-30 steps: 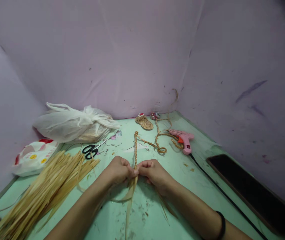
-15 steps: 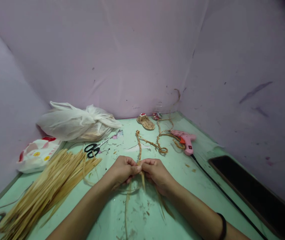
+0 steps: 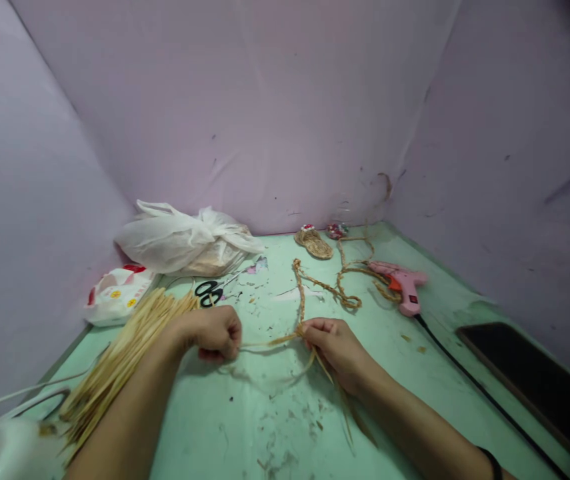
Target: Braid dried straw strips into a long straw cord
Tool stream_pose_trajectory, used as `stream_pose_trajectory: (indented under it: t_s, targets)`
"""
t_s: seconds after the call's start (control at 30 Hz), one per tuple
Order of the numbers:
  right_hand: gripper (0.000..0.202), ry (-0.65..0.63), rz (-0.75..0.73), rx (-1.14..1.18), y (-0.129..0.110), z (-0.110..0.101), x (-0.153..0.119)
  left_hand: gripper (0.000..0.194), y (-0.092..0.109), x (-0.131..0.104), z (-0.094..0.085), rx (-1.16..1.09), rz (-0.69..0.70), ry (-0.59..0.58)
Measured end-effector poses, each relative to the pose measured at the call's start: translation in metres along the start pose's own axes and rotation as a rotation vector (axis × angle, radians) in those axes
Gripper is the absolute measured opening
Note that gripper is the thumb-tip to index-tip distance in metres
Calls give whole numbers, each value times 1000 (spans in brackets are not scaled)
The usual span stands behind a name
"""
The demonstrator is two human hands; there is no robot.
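My left hand [image 3: 221,335] is closed around the end of a dry fibre strip [image 3: 263,345], which stretches pale and taut across to the braid. Pinched between the thumb and finger of my right hand [image 3: 335,348] is the working end of a tan fibre braid [image 3: 301,303]. From that grip the braid runs away from me to a bend, then turns right toward further loops. Loose strips [image 3: 347,410] hang below my right hand, and one curves across the table between the hands.
A bundle of dry strips [image 3: 129,353] lies left, partly behind my left forearm. Black-handled scissors [image 3: 208,293], a white plastic bag [image 3: 185,240] and a tissue pack [image 3: 119,293] are beyond. At right are a pink glue gun [image 3: 407,285] and a dark phone-like slab [image 3: 519,373]. A woven sole-shaped piece [image 3: 315,243] sits behind.
My left hand has moved left, away from the right, drawing a strip out sideways. My right hand still pinches the braid. The whole view has shifted, so things appear further right.
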State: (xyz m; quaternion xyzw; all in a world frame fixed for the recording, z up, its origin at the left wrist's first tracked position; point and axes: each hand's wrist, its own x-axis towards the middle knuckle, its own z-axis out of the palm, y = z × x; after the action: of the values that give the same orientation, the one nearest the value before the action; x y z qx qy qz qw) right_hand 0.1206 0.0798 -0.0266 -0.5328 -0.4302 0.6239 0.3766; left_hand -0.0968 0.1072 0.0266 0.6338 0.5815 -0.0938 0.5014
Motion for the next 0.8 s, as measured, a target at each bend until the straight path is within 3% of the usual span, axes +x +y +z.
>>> stream_pose_trajectory:
  t_s: [0.1,0.17,0.23,0.3,0.33,0.37,0.47,0.57,0.63,0.8]
  targets:
    - [15,-22,24,18,-2,0,0,8,-30,-15,-23,56,-157,148]
    - [16,-36,17,7,-1,0,0,10,-36,-25,-35,77,-276,226]
    - [15,-39,8,-5,-1,1,0,13,-27,-31,-38,94,-270,394]
    - [15,-39,3,-15,-1,1,-1,14,-5,-31,-30,48,-142,626]
    - [17,-42,-1,-20,-1,1,-1,17,9,-28,-21,-42,-62,689]
    - [18,-46,-3,-26,-1,1,-2,25,24,-23,-10,-157,-8,694]
    - [20,-57,-25,-17,-1,1,-2,47,57,-1,28,-520,34,331]
    - [20,-85,-36,12,0,2,-2,29,65,19,54,-697,98,71]
    - [19,-95,-41,1,0,2,-1,18,61,26,60,-722,116,41]
    - [23,-151,-87,-4,-1,-2,-1,14,53,29,55,-611,72,154]
